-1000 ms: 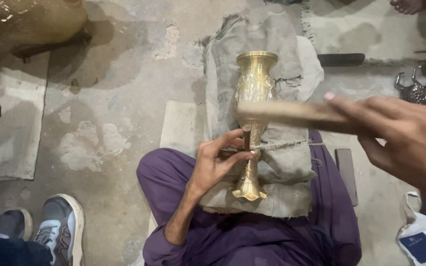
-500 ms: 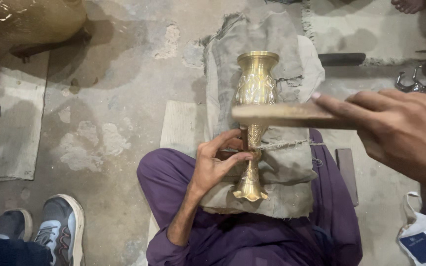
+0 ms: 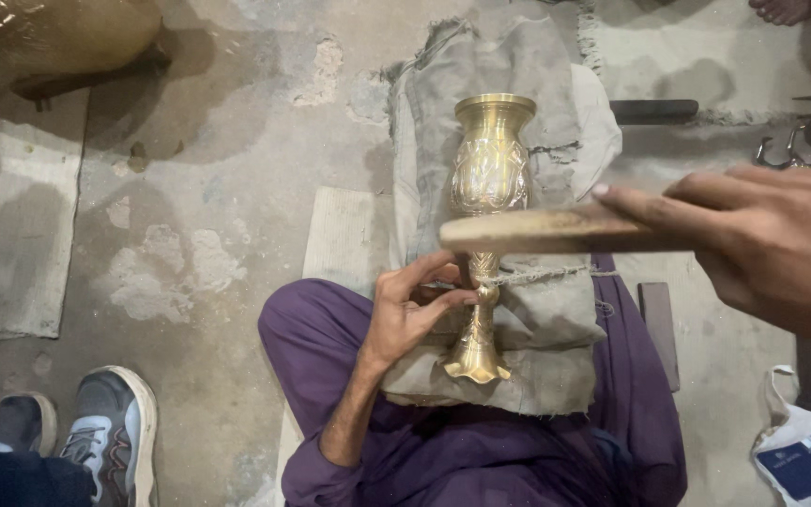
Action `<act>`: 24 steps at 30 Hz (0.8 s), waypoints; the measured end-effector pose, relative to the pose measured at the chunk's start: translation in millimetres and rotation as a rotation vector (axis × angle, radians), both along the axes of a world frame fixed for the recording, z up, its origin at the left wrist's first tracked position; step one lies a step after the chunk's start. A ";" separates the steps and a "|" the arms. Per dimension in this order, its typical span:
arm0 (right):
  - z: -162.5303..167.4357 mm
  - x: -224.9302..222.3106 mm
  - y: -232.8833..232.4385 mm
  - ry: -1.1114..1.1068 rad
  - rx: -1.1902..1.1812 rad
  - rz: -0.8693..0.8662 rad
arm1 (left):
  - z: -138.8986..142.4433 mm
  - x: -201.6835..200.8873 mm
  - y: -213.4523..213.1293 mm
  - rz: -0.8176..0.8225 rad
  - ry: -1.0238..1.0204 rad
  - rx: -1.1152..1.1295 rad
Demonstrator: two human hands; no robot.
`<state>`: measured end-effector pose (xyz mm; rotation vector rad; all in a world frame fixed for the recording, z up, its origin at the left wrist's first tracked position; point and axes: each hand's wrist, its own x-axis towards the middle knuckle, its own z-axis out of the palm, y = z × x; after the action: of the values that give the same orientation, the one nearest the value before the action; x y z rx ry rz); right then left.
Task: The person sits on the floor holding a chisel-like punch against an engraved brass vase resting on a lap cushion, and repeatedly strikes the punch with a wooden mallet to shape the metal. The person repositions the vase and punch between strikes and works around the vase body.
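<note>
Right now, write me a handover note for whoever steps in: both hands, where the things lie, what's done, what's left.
Left hand: fingers pinched at the narrow stem of the brass vase, holding something small I cannot make out.
Right hand: raised, gripping a flat wooden stick across the vase.
Vase lies on grey cloth over the lap, a string around its stem.
Done: the body already carries patterns.
Left: cannot tell from here.

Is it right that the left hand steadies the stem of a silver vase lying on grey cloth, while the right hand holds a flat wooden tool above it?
Not quite: the vase is brass-coloured, not silver, as the head view shows. The left hand steadies its stem on the grey cloth, and the right hand holds the flat wooden tool above it.
</note>
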<state>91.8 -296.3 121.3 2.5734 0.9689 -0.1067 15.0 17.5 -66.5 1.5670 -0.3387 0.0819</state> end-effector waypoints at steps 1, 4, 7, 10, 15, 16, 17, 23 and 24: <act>0.0 1.3 0.8 -0.006 0.074 -0.012 | -0.1 0.3 0.0 0.000 0.015 -0.020; 1.6 3.2 3.7 0.028 0.117 -0.097 | 1.5 -2.9 -0.2 0.026 0.050 -0.030; 3.3 1.9 8.2 0.021 -0.031 -0.118 | 2.2 -0.9 0.1 0.072 -0.006 0.062; 5.0 2.1 12.3 -0.050 0.025 -0.047 | 0.3 1.7 -1.4 0.091 -0.051 0.088; 6.2 3.6 15.9 0.002 -0.040 -0.025 | -6.4 0.9 0.2 0.061 -0.042 0.058; 6.9 4.1 15.7 -0.022 0.035 0.012 | -7.7 0.5 0.6 0.060 -0.007 0.055; 7.8 4.6 15.2 -0.047 0.108 0.052 | -8.9 -0.2 0.7 0.062 0.029 0.050; 11.1 9.6 15.7 0.079 -0.094 -0.099 | -10.9 -1.9 1.0 -0.040 0.004 -0.132; 10.8 11.1 17.4 0.082 -0.201 -0.029 | -10.0 -2.2 0.6 -0.037 -0.003 -0.136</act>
<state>102.9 -278.9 132.1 2.4146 0.9001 -0.3041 12.8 18.1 -76.5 1.4254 -0.3572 0.0772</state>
